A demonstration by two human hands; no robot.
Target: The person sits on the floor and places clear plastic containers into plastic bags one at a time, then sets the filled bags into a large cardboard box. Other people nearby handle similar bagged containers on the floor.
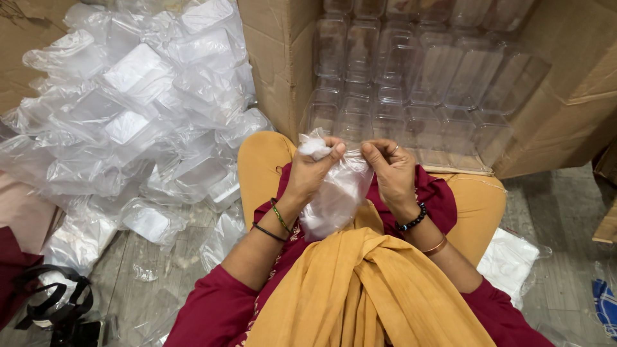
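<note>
Left hand and right hand both pinch the mouth of a thin plastic bag over the lap, fingers closed on its rim, spreading it apart beside the carton of clear containers.

Thin clear plastic bag, crumpled, hanging upright over the lap, top edge bunched and pinched.

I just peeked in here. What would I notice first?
Right in the middle, the left hand and right hand pinch a clear bag over the lap. On the left sits a big heap of bagged tubs. At the top, a carton holds rows of clear tubs.
</note>
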